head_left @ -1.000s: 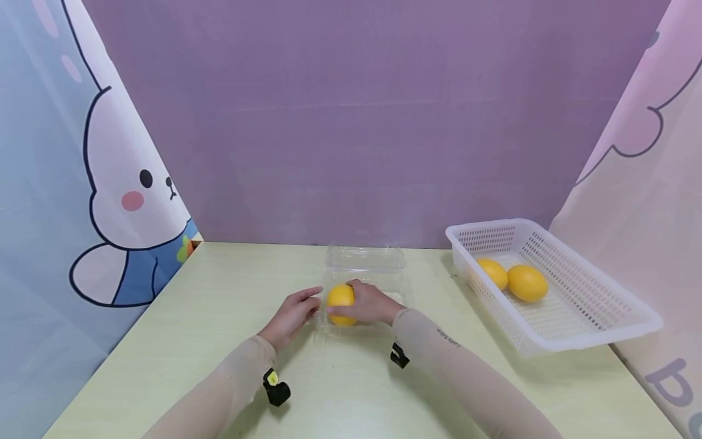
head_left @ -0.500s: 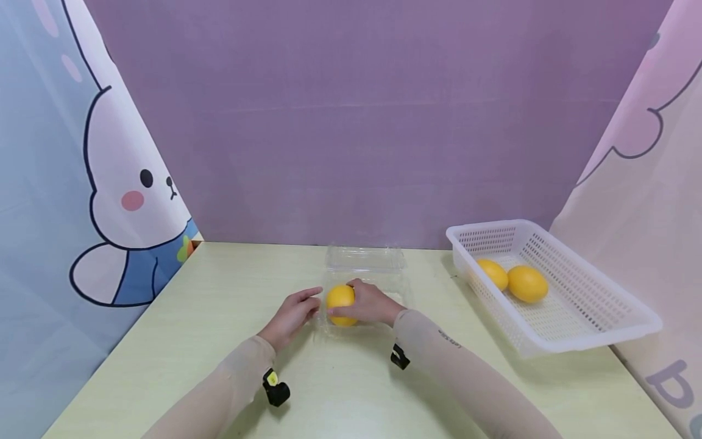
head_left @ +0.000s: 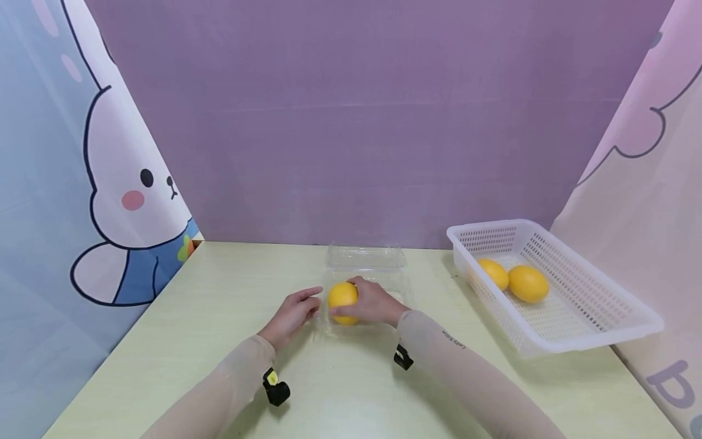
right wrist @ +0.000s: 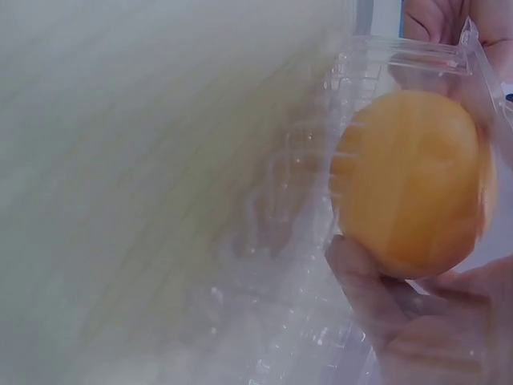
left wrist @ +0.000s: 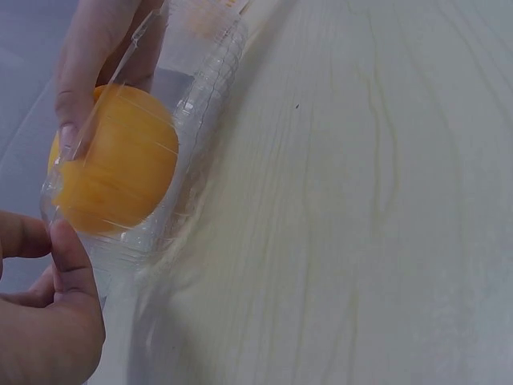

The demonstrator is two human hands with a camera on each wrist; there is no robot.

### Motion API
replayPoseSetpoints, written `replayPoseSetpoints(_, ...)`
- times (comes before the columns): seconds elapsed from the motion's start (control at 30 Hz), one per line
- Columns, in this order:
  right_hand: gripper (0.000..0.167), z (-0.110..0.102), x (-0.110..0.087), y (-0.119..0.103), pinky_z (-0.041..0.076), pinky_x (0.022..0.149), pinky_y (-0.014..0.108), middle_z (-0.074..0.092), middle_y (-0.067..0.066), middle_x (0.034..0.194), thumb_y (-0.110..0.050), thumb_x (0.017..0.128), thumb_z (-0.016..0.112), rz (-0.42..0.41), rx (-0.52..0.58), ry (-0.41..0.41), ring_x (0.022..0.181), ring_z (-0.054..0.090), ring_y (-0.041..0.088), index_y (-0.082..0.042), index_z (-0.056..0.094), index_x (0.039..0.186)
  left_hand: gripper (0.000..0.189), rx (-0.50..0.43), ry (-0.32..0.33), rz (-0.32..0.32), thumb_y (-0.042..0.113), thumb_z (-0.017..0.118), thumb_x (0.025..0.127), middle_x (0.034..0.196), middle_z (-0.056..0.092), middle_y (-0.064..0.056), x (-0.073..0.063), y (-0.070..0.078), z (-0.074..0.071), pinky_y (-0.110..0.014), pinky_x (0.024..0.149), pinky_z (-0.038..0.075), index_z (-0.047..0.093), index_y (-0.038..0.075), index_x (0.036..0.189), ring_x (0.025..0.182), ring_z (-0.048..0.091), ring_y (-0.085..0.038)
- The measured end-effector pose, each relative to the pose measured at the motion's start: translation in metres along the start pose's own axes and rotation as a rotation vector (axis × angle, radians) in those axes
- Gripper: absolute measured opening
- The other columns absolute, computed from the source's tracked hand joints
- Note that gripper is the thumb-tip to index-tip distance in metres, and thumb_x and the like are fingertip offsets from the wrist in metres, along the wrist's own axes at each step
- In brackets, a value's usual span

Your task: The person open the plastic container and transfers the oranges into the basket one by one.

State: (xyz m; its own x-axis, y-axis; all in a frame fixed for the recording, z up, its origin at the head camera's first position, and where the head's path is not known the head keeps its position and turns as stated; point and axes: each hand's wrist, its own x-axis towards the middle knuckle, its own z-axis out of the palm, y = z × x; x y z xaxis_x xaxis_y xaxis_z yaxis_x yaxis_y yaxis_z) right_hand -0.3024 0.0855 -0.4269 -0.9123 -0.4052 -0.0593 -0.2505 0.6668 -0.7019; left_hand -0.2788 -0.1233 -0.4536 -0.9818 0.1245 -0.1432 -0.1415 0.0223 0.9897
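In the head view my right hand [head_left: 378, 303] grips a round yellow-orange fruit [head_left: 341, 295], with thumb and fingers around its right side. The fruit is inside the near half of a clear plastic clamshell box [head_left: 364, 259], whose lid is folded back toward the wall. At the box's left side is my left hand [head_left: 293, 315]. Its thumb and a finger pinch the clear rim [left wrist: 53, 196] in the left wrist view. Through the transparent wall, the right wrist view shows the fruit [right wrist: 413, 180] with right-hand fingers [right wrist: 361, 281] curled beneath it.
A white perforated basket [head_left: 595, 286] stands at the right of the pale wooden table [head_left: 219, 292], with two similar fruits [head_left: 528, 283] inside. A purple backdrop [head_left: 329, 122] rises along the table's far edge, with printed cloths on both sides.
The fruit and my right hand have shifted very slightly to the right inside the box. My left hand has stayed in place.
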Motion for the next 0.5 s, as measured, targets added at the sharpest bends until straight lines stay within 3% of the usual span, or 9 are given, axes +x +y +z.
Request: replayPoseSetpoints(0.5,0.09,-0.011,-0.004,0.002,0.051,0.081,0.035,0.062,0.006,0.118,-0.052,0.079,0.08,-0.045,0.016,0.049,0.09,0.059,0.019,-0.003,0.045,0.145,0.042,0.004,0.021,-0.026,0.009,0.052,0.102,0.107,0.053,-0.014,0.0,0.001,0.002,-0.024,0.077,0.047,0.051,-0.002,0.142,0.092,0.05,-0.021)
